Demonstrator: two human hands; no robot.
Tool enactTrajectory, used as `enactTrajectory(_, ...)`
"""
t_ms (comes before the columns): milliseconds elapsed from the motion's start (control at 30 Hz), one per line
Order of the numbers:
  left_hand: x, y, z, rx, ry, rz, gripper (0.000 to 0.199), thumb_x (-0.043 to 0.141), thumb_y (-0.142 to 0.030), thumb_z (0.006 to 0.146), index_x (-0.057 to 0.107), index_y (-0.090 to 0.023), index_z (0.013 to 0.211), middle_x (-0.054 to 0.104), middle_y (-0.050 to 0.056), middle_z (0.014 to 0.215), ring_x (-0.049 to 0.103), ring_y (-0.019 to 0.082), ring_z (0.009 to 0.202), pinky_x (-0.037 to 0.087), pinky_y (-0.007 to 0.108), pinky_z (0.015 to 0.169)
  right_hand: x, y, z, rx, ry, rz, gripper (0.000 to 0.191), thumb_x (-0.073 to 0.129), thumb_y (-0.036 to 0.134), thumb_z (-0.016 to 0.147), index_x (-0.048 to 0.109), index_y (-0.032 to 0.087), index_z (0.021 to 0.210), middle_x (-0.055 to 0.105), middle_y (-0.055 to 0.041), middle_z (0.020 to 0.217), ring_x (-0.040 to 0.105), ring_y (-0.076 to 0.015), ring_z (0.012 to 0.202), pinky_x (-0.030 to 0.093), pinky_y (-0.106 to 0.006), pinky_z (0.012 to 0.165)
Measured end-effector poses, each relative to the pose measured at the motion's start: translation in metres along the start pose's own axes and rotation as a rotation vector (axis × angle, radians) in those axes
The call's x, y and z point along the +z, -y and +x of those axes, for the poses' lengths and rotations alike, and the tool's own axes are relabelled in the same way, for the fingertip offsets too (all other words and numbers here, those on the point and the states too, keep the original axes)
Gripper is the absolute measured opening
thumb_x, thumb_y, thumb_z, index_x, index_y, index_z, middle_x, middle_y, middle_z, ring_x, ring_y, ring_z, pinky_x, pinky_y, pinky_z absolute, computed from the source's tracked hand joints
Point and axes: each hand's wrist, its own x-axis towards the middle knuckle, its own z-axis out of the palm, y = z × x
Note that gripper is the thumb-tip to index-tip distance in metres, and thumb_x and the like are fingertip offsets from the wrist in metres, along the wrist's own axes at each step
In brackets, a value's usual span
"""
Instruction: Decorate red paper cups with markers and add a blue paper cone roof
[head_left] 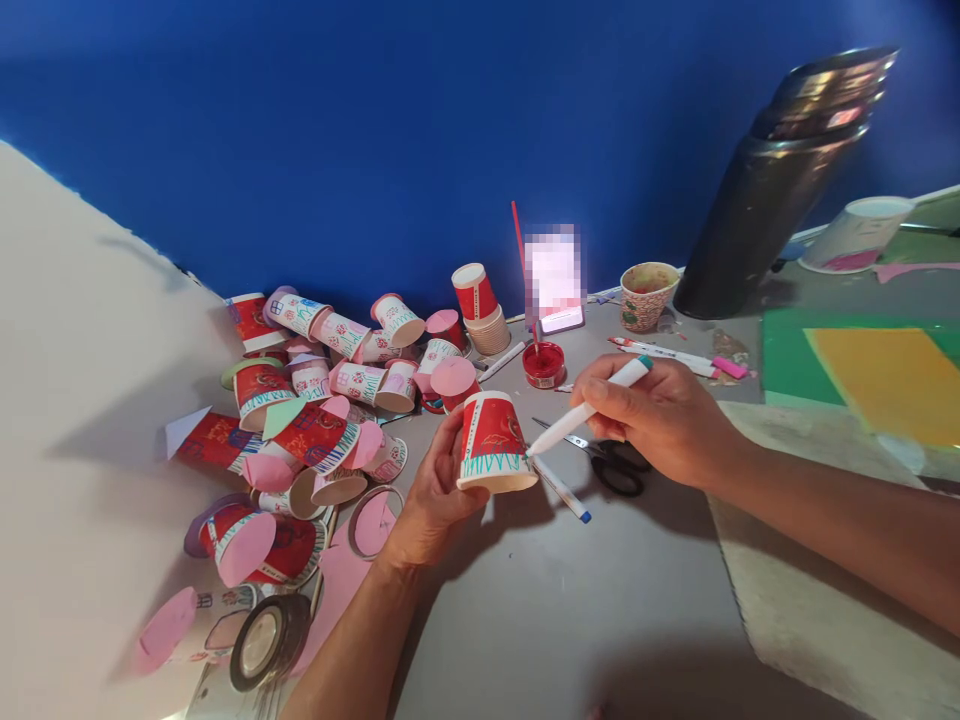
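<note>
Red paper cup (491, 440): held above the grey table (517, 630), mid-scene, upside down, narrow end far, wide white rim near. Long axis close to upright, slightly tilted. Teal strokes, grass-like, in a band just above the rim.

Left hand (435, 495): closed round the cup from its left and near side, fingers along the left wall, thumb low by the rim. Right part of the wall left uncovered, facing the other hand.

White marker (570, 420): long axis slanting from far right down to near left, tip at the cup's right wall, level with the teal band. Touching or just short of it; cannot tell. Teal end pointing away, far right.

Right hand (652, 415): well to the right of the cup, fingers pinched on the marker in a writing grip. Only the marker bridging the gap between hand and cup.

Beneath and just right of the tip: blue-ended marker (568, 493), flat on the table. Farther right, under the right hand: black-handled scissors (621, 470). Beyond the cup, far side: red paint pot (544, 368) with a brush standing in it. Left: crowded pile of decorated cups (315, 400). Near left: tape roll (295, 640), on edge.
</note>
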Motion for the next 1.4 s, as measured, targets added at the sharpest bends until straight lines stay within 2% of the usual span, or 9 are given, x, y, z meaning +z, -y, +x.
enactTrajectory(200, 0.001, -0.002, -0.001, -0.023, 0.016, -0.016, 0.094, 0.098, -0.025, 0.059, 0.059, -0.03, 0.145, 0.076, 0.008, 0.123, 0.071, 0.028, 0.111, 0.055, 0.036, 0.098, 0.001, 0.002, 0.001, 0.009, -0.034, 0.039, 0.029, 0.082, 0.052, 0.088, 0.078, 0.024, 0.08, 0.062, 0.0009, 0.065, 0.043, -0.0096, 0.053, 0.027, -0.027, 0.048)
enactTrajectory(367, 0.001, 0.0, -0.002, -0.036, 0.039, -0.115, 0.096, 0.094, -0.018, 0.061, 0.056, -0.027, 0.149, 0.077, 0.008, 0.119, 0.074, 0.027, 0.105, 0.056, 0.038, 0.097, 0.0, 0.001, 0.001, 0.021, -0.019, 0.055, 0.029, 0.081, 0.052, 0.088, 0.078, 0.024, 0.08, 0.062, 0.001, 0.065, 0.043, -0.0096, 0.053, 0.027, -0.027, 0.048)
enactTrajectory(533, -0.005, 0.003, -0.003, -0.092, -0.025, -0.256, 0.087, 0.085, -0.014, 0.065, 0.057, -0.02, 0.147, 0.079, 0.009, 0.113, 0.071, 0.03, 0.114, 0.051, 0.044, 0.11, 0.001, 0.001, 0.002, 0.036, -0.034, 0.094, 0.031, 0.083, 0.052, 0.087, 0.078, 0.022, 0.079, 0.06, 0.001, 0.062, 0.044, -0.0095, 0.053, 0.026, -0.027, 0.049)
enactTrajectory(633, -0.006, 0.004, -0.003, -0.106, 0.005, -0.37, 0.077, 0.078, -0.015, 0.066, 0.061, -0.019, 0.142, 0.077, 0.011, 0.122, 0.068, 0.033, 0.124, 0.048, 0.051, 0.112, 0.001, 0.003, 0.002, 0.06, -0.05, 0.108, 0.033, 0.085, 0.053, 0.084, 0.078, 0.021, 0.078, 0.06, 0.0012, 0.06, 0.045, -0.0093, 0.052, 0.028, -0.026, 0.05)
enactTrajectory(800, -0.007, 0.008, -0.001, -0.165, 0.148, -0.5, 0.052, 0.076, -0.034, 0.076, 0.072, -0.017, 0.124, 0.076, 0.015, 0.127, 0.067, 0.038, 0.126, 0.053, 0.05, 0.102, 0.002, 0.005, 0.002, 0.096, -0.077, 0.111, 0.039, 0.088, 0.058, 0.077, 0.078, 0.02, 0.076, 0.058, 0.0015, 0.057, 0.045, -0.0089, 0.051, 0.028, -0.025, 0.049)
enactTrajectory(867, -0.007, 0.008, 0.0, -0.195, 0.178, -0.521, 0.05, 0.076, -0.044, 0.08, 0.074, -0.014, 0.121, 0.076, 0.017, 0.127, 0.068, 0.037, 0.124, 0.054, 0.047, 0.098, 0.003, 0.006, 0.004, 0.112, -0.102, 0.123, 0.041, 0.09, 0.059, 0.073, 0.078, 0.02, 0.074, 0.058, 0.0011, 0.057, 0.044, -0.0086, 0.05, 0.027, -0.025, 0.049)
enactTrajectory(1067, -0.007, 0.007, 0.002, -0.278, 0.173, -0.532, 0.069, 0.069, -0.066, 0.088, 0.072, -0.007, 0.123, 0.077, 0.022, 0.122, 0.074, 0.037, 0.108, 0.056, 0.043, 0.088, 0.004, 0.009, 0.009, 0.183, -0.149, 0.175, 0.046, 0.093, 0.062, 0.066, 0.075, 0.02, 0.071, 0.055, 0.0019, 0.051, 0.042, -0.0089, 0.048, 0.026, -0.024, 0.047)
enactTrajectory(1233, -0.009, 0.01, 0.005, -0.32, 0.142, -0.505, 0.084, 0.06, -0.078, 0.089, 0.073, -0.001, 0.119, 0.078, 0.025, 0.115, 0.076, 0.033, 0.098, 0.056, 0.04, 0.084, -0.004, 0.003, 0.014, 0.23, -0.203, 0.185, 0.046, 0.09, 0.063, 0.067, 0.076, 0.02, 0.076, 0.062, -0.0024, 0.059, 0.047, -0.0118, 0.053, 0.031, -0.024, 0.045)
enactTrajectory(1400, -0.008, 0.011, 0.005, -0.327, 0.16, -0.473, 0.091, 0.053, -0.086, 0.087, 0.076, -0.002, 0.113, 0.079, 0.024, 0.111, 0.077, 0.029, 0.091, 0.055, 0.037, 0.082, -0.005, 0.0, 0.013, 0.255, -0.186, 0.162, 0.046, 0.091, 0.062, 0.066, 0.08, 0.02, 0.08, 0.064, -0.0032, 0.063, 0.048, -0.0124, 0.056, 0.031, -0.025, 0.046)
